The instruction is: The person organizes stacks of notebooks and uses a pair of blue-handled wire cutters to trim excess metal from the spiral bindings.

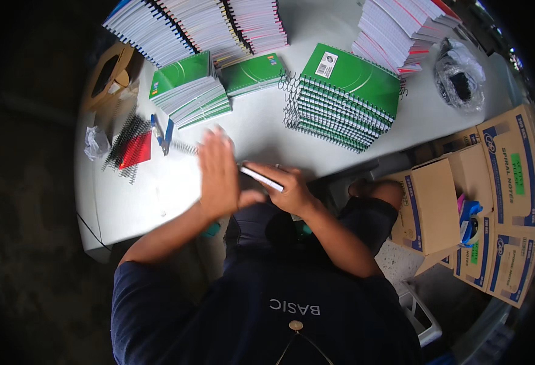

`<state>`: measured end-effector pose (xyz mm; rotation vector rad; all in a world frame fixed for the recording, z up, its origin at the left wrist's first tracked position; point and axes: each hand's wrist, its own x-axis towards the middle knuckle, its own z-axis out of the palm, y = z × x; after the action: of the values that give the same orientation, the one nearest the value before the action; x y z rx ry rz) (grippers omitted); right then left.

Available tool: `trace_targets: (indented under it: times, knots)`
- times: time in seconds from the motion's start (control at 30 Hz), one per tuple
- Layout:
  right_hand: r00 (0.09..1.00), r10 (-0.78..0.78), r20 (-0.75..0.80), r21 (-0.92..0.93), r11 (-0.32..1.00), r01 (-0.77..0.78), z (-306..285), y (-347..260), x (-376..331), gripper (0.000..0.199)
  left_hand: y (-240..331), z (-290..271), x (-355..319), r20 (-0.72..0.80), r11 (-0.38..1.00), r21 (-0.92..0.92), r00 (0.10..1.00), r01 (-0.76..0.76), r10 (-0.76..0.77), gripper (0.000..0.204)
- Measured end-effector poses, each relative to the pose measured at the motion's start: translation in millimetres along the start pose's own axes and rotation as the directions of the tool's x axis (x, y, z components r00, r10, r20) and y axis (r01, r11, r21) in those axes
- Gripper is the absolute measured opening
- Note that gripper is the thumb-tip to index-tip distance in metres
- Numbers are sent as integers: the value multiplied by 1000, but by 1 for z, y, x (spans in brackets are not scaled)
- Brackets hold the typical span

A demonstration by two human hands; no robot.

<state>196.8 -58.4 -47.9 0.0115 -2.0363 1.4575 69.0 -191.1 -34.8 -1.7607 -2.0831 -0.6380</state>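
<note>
My right hand [290,190] grips a thin notebook [262,177], seen nearly edge-on in front of my body at the table's near edge. My left hand [217,173] is raised beside it, fingers stretched and slightly blurred, palm turned toward the notebook. Whether the palm touches it I cannot tell. A wire coil [185,148] shows just left of my left fingers, its other end hidden. Farther left lie a blue-handled tool [167,137], a blue-and-white pen-like item [156,129] and a heap of dark spiral coils [127,137] partly over a red sheet [136,152].
Green notebooks stand in a tall coil-bound stack [352,91] and in lower piles [188,85]. Rows of page blocks [188,27] fill the back; another page stack [401,30] and a plastic bag [460,76] are back right. Cardboard boxes [428,204] sit right of my leg.
</note>
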Motion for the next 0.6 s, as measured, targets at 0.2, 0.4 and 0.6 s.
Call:
trace_targets:
  times: [0.2, 0.4, 0.6]
  knots:
    - [996, -71, 55, -53, 996, 74, -5, -2, -2, 50, 0, -20, 38, -288, 993, 117, 957, -7, 40, 109]
    - [999, -25, -48, -54, 998, 23, -12, 0, -1, 50, 30, 8, -25, 29, 912, 22, 912, -409, 408, 110]
    - [999, 39, -9, 0, 999, -39, -6, 3, -5, 47, 19, 25, 9, -49, 986, -111, 991, -126, 121, 104]
